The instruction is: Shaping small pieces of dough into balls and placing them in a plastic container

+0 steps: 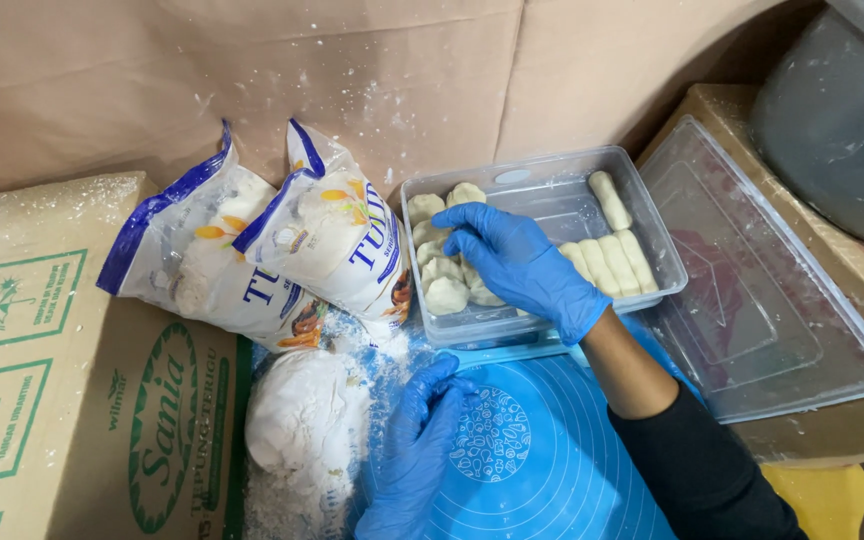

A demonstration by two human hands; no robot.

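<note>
My right hand (517,262), in a blue glove, reaches into a clear plastic container (657,225) and rests on a pale dough piece among several round ones (446,296) at its left side. Several log-shaped dough pieces (612,262) lie at the container's right. Whether the fingers grip a piece I cannot tell. My left hand (414,450), also gloved in blue, lies flat with fingers together on a blue silicone baking mat (542,470). A large lump of white dough (302,415) sits just left of that hand on loose flour.
Two opened white and blue flour bags (282,250) lean against a brown paper wall. A printed cardboard box (62,370) fills the left. A clear lid (762,290) lies right of the container, a grey pot (842,120) at the top right.
</note>
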